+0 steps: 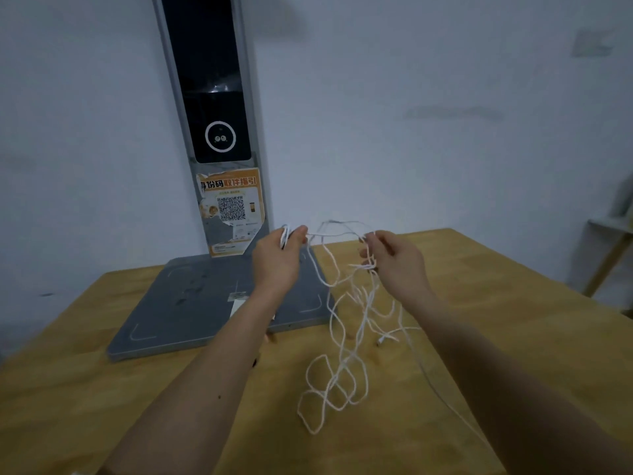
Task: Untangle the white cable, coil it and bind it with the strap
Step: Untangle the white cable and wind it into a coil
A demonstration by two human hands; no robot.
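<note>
I note both hands raised apart — left hand (279, 257) and right hand (394, 258) each pinch the white cable (337, 365); orange QR sticker (231, 209), text illegible.

orange sticker (233, 207) | "取件指引" headline | QR code (231, 208)

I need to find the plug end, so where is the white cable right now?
In the head view the white cable hangs centre-right, pinched between the left hand and right hand, its loops trailing onto the wooden table.
</note>
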